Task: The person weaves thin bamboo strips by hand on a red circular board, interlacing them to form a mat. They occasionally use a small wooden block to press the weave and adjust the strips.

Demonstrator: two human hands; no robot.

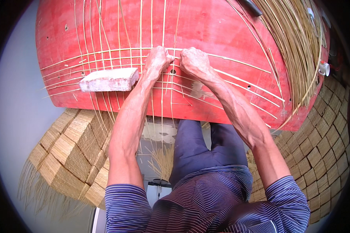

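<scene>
Thin pale straw strips [241, 63] lie crossed in an open grid on a red board [206, 27]. Both my hands are over the grid's far edge, knuckles up and close together. My left hand [158, 60] is closed, thumb and forefinger pinched at a strip near a crossing. Just right of it, my right hand [194, 61] is curled into a fist around the farthest crosswise strip, which comes out past its right side. The fingertips of both hands are mostly hidden. A whitish brick-like block [109, 80] rests on the strips left of my left forearm.
A thick bundle of loose straw [289, 46] lies along the board's right side, with a dark handle [251, 7] and a white mug [324, 68] near it. Stacks of woven straw pieces stand below at left [79, 143] and right [319, 155]. Several strips overhang the near edge.
</scene>
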